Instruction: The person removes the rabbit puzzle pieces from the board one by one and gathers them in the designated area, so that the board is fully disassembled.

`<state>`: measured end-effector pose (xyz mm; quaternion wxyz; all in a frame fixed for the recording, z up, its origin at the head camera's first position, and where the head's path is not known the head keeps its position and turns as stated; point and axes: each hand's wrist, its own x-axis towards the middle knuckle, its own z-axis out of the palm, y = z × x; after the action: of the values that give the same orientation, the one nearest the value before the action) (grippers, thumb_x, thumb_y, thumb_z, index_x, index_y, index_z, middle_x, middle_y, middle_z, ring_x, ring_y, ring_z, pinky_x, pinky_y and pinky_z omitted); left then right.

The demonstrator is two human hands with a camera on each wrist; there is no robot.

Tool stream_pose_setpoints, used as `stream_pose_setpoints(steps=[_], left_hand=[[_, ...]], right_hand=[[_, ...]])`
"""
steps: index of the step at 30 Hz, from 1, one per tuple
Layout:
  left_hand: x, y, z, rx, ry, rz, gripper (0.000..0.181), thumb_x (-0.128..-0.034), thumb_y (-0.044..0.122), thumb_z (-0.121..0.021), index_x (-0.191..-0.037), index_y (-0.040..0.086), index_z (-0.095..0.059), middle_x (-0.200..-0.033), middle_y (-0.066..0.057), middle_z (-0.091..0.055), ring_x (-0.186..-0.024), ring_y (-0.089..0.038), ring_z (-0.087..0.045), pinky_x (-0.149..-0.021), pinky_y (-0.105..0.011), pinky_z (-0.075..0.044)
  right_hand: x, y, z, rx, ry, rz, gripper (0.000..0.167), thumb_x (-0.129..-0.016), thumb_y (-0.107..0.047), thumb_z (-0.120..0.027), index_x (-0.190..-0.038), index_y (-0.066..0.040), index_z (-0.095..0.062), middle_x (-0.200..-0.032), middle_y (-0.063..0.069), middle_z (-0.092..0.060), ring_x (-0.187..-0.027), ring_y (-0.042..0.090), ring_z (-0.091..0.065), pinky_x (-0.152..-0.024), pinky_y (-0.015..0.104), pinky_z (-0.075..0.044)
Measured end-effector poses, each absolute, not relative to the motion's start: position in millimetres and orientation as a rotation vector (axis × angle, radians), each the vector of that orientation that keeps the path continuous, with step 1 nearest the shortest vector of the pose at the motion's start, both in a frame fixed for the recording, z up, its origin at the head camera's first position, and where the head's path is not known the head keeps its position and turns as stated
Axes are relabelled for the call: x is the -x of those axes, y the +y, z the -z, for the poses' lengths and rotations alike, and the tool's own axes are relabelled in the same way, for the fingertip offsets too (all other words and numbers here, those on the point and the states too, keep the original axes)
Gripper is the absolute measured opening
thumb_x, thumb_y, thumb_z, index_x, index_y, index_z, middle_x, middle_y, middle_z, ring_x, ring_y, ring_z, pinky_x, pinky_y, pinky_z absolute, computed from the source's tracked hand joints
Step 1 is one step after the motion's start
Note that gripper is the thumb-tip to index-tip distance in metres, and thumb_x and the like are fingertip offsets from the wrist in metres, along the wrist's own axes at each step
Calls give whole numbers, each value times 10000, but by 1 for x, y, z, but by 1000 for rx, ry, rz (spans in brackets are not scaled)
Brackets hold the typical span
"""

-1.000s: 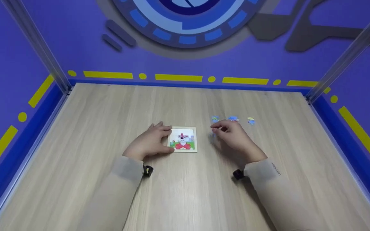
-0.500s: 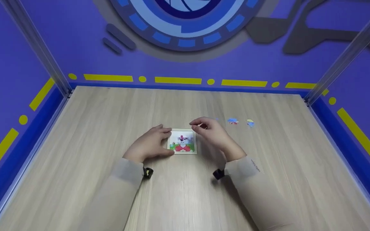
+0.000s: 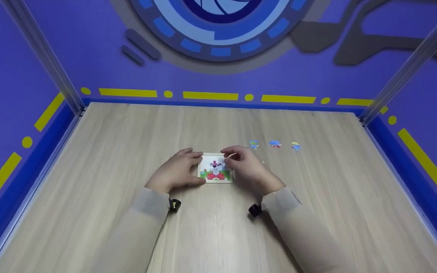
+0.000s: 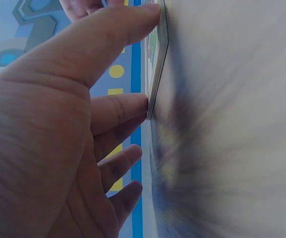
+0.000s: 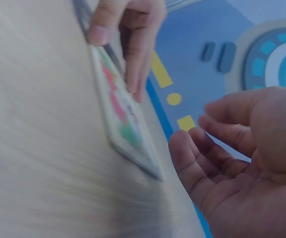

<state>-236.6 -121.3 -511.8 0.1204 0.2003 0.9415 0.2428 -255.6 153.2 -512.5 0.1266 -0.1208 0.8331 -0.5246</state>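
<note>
A small square puzzle board [image 3: 218, 182] with a pale rim lies on the table, showing a red and white cartoon animal on green. My left hand [image 3: 175, 169] grips its left side, thumb at the near corner and index finger at the far corner; in the left wrist view, the other fingers stay off the board [image 4: 156, 79]. Over the board's far right part, my right hand [image 3: 248, 166] pinches a thin puzzle piece [image 3: 231, 156] seen nearly edge-on. In the right wrist view, the right hand [image 5: 252, 158] hides that piece.
Three loose puzzle pieces lie in a row behind the right hand: a left one [image 3: 254, 144], a middle one [image 3: 275, 144] and a right one [image 3: 296, 145]. A light sliver [image 3: 263, 162] shows beside the right hand. Blue panels enclose the wooden table [image 3: 211, 227].
My right hand has moved left from near the loose pieces to the board, then lowered over its right part, uncovering the left piece of the row. My left hand has stayed on the board.
</note>
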Motion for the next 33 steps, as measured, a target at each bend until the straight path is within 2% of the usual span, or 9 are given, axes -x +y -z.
stream_pose_setpoints(steps=[4,8,12,17,22,29,33], left_hand=[[235,-121,511,-607,2760,-701,869,-943,481,-901,-1640,63,-593,-1785,-37,-512,-1747,-371,-313,-1433,-536,-311],[234,-121,512,-614,2764,-699,866,-945,472,-902,-1640,59,-591,-1786,-36,-511,-1752,-374,-301,-1434,-537,-307],[235,-121,513,-606,2762,-688,886,-947,487,-898,-1654,65,-572,-1798,-31,-491,-1763,-371,-274,-1442,-537,-288],[236,-121,513,-615,2760,-670,900,-952,495,-893,-1661,54,-557,-1804,-40,-481,-1769,-376,-256,-1445,-546,-276],[236,-120,511,-613,2757,-662,903,-955,501,-887,-1663,51,-551,-1806,-42,-477,-1772,-372,-246,-1449,-542,-265],[235,-121,511,-611,2752,-659,906,-957,503,-883,-1668,53,-545,-1808,-40,-473,-1773,-372,-241,-1449,-544,-264],[235,-121,512,-627,2759,-658,897,-957,496,-881,-1655,36,-557,-1801,-48,-484,-1766,-385,-257,-1446,-545,-273]], right_hand=[[255,149,520,470,2555,1338,391,-1070,-35,-719,-1457,-73,-753,-1352,133,-759,-1182,256,-699,-1062,439,-602],[255,146,525,594,2586,1243,410,-1059,-52,-741,-1469,-39,-742,-1362,150,-732,-1181,270,-712,-1074,464,-608],[255,143,527,667,2595,1159,456,-1056,-82,-748,-1507,-21,-712,-1407,168,-679,-1168,265,-711,-1049,439,-608],[253,140,528,693,2624,1031,493,-1088,-87,-708,-1575,-35,-655,-1472,179,-596,-1149,235,-664,-1041,429,-592],[251,137,527,713,2628,966,484,-1110,-71,-664,-1591,-25,-637,-1527,220,-523,-1197,279,-619,-1121,494,-564],[251,134,527,668,2628,963,421,-1099,-60,-673,-1519,-40,-682,-1518,201,-536,-1222,288,-603,-1151,505,-543],[251,133,527,626,2612,998,419,-1091,-50,-673,-1510,-50,-657,-1509,174,-542,-1242,285,-596,-1161,500,-535]])
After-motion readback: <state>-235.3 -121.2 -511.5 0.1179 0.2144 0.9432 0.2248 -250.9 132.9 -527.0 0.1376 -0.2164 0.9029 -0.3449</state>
